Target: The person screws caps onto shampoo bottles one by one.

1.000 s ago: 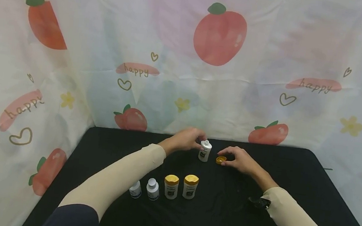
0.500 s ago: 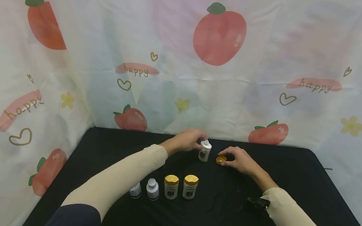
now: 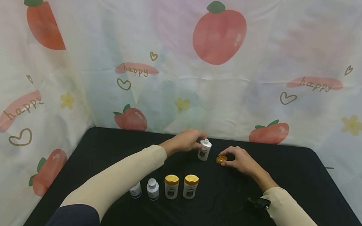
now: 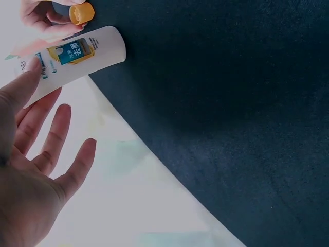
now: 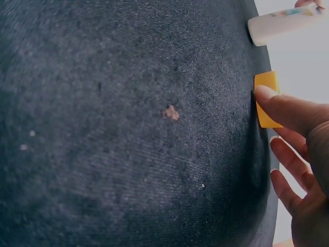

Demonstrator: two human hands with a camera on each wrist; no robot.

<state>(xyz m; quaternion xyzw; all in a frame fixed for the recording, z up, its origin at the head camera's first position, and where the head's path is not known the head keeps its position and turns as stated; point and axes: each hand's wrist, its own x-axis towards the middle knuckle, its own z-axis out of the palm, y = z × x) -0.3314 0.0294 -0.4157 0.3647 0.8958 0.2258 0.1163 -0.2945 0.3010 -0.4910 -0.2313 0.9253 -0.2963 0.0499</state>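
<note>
My left hand [image 3: 188, 140] pinches the upper part of a white bottle [image 3: 203, 152] between thumb and fingers. The bottle stands upright near the table's back edge, its narrow neck bare. In the left wrist view a blue and gold label shows on the bottle [image 4: 77, 54], and the other fingers spread apart below it. Just to the right, my right hand [image 3: 242, 161] pinches an orange-yellow cap [image 3: 221, 159], which sits on the table with its hollow side up. The right wrist view shows the thumb against the side of the cap [image 5: 267, 114].
Nearer me, two bottles with gold caps, one left [image 3: 171, 187] and one right [image 3: 190, 187], stand in a row. Beside them is a small white bottle [image 3: 153, 189], and another white bottle [image 3: 136, 190] partly hidden by my left sleeve. A printed curtain [image 3: 169, 100] hangs behind the black table [image 3: 215, 221].
Hardly anything differs: both hands keep their hold on the bottle and the cap, and the bottle sits very slightly higher in the head view.
</note>
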